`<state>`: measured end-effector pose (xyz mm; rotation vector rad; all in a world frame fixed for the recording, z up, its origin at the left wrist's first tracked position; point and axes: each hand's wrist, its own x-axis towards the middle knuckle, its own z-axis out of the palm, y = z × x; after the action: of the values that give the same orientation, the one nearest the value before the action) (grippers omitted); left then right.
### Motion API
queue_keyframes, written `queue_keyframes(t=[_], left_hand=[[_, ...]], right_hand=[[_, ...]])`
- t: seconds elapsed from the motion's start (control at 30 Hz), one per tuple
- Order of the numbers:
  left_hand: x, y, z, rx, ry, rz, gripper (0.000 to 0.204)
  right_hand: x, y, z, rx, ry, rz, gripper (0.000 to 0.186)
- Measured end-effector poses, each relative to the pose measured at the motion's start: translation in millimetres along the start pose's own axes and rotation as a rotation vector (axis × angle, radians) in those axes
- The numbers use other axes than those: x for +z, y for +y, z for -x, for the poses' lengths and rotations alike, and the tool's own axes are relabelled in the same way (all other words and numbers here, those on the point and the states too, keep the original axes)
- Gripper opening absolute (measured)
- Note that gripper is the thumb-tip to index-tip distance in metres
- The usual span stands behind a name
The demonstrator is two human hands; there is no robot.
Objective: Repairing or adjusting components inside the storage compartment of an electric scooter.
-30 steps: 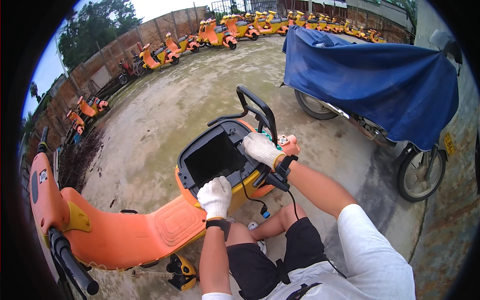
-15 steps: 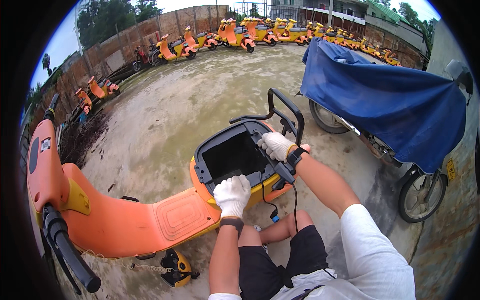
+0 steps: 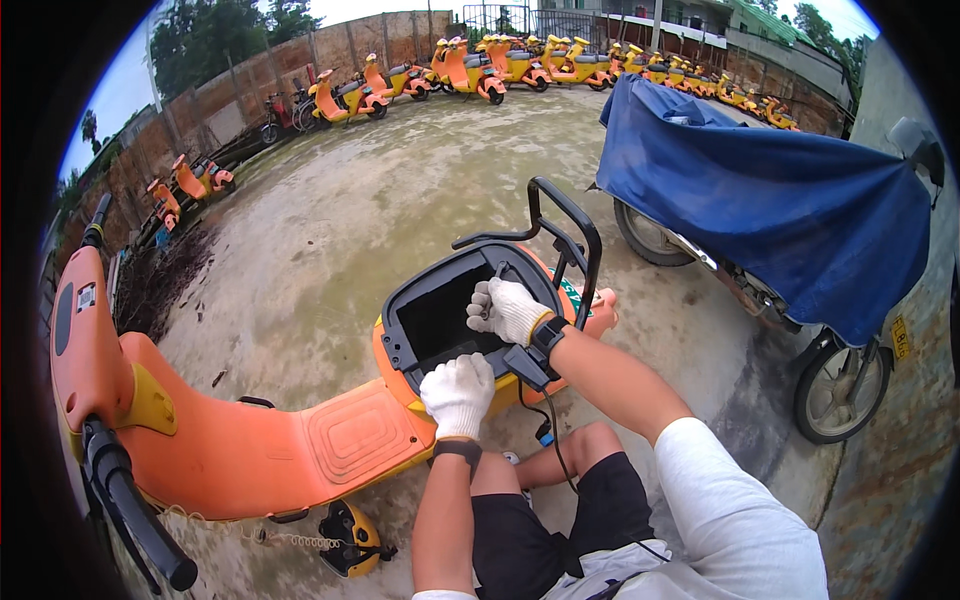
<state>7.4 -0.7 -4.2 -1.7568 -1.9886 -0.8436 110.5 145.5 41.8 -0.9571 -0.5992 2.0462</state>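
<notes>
An orange and yellow scooter (image 3: pixel 350 440) has its under-seat compartment (image 3: pixel 430 325) open, dark inside, with a black rim. My left hand (image 3: pixel 457 392), in a white glove, is closed at the near edge of that rim; what its fingertips hold is hidden. My right hand (image 3: pixel 503 312), also gloved, has curled fingers over the compartment's right part, near the rim; I cannot make out anything in them. A black tubular rail (image 3: pixel 570 208) rises behind the compartment. A dark cable with a blue connector (image 3: pixel 545 437) dangles below my right wrist.
A motorcycle under a blue cover (image 3: pixel 760 210) stands at the right beside a wall (image 3: pixel 880 440). Rows of orange and yellow scooters (image 3: pixel 465 70) line the brick wall (image 3: pixel 250 75) behind. A yellow helmet (image 3: pixel 355 545) lies below the scooter on a coiled cord.
Since half a second ago my right hand has moved left and slightly down, further over the compartment's opening. My left hand stays at the near rim, closed.
</notes>
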Motion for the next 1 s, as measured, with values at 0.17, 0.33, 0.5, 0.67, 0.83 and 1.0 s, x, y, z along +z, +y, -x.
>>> queue_keyframes(t=[0.17,0.33,0.5,0.67,0.83,1.0], left_hand=[[-3,-1,-2,0.007,0.021,-0.016,0.037],[-2,2,-1,0.011,0.004,-0.025,0.037],[-3,1,-1,-0.001,-0.036,-0.022,0.036],[-2,1,-1,0.007,-0.023,-0.021,0.037],[-3,0,-1,-0.010,0.002,-0.004,0.036],[-2,0,2,-0.021,-0.001,0.019,0.035]], right_hand=[[4,6,-7,-0.065,-0.038,-0.101,0.022],[-16,-9,11,-0.125,-0.177,-0.042,0.017],[-20,-55,18,-0.195,0.001,0.551,0.025],[-12,-71,13,-0.694,0.411,1.620,0.032],[-7,-73,3,-0.718,0.319,1.793,0.030],[-11,-74,-10,-0.680,0.367,1.801,0.023]])
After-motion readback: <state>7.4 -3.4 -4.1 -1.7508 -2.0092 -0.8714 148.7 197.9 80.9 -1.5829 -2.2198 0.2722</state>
